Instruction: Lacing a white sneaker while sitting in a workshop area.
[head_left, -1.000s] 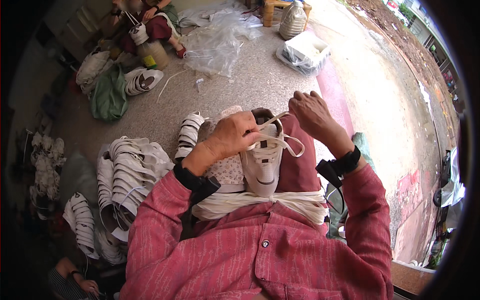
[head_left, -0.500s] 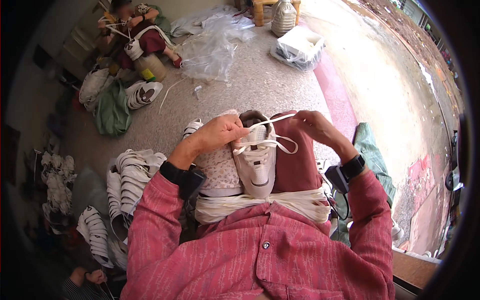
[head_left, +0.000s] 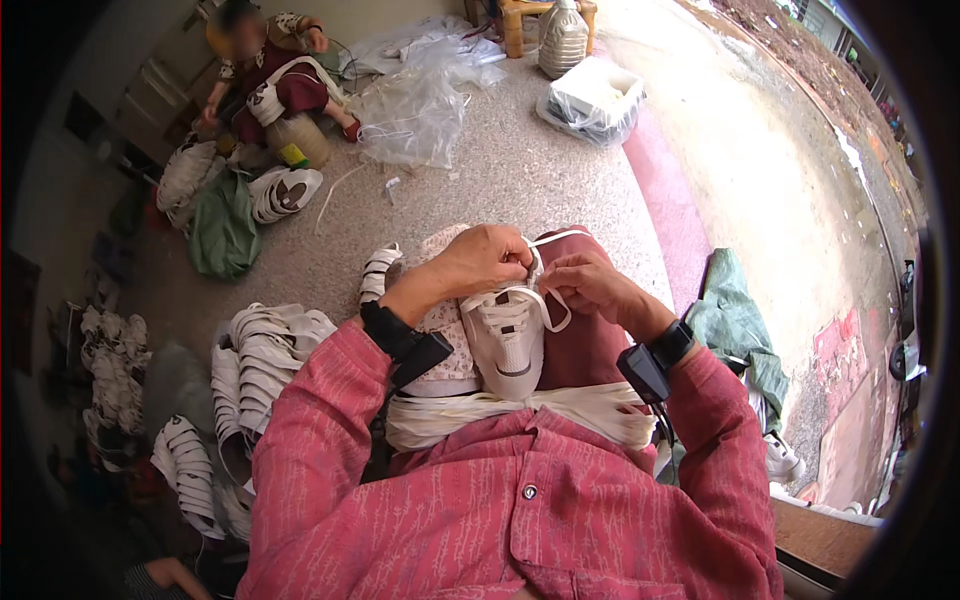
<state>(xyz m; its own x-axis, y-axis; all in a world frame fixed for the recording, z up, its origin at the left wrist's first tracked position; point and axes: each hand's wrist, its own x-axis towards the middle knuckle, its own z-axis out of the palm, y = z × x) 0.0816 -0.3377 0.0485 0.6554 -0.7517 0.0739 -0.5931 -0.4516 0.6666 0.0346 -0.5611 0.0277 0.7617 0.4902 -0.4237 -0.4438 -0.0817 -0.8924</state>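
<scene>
A white sneaker (head_left: 502, 350) rests between my thighs, its toe toward my body. A flat white shoelace (head_left: 560, 237) is threaded through its eyelets, with a loose loop hanging at the right side. My left hand (head_left: 488, 258) is closed on the lace over the shoe's upper part and hides the opening. Close beside it, at the shoe's right edge, my right hand (head_left: 592, 287) pinches the lace between thumb and fingers. Across my lap lies a bundle of white laces (head_left: 440, 418).
Stacks of white shoe uppers (head_left: 270, 360) stand on the floor to my left. A green sack (head_left: 740, 325) lies at my right. Ahead are a plastic sheet (head_left: 415, 115) and a white tub (head_left: 598, 95). Another person (head_left: 285, 80) sits at the far left among more uppers.
My right hand has come left and down to the shoe, and my left hand has moved right over its opening. The stretched lace has slackened. The other person's hands have spread apart.
</scene>
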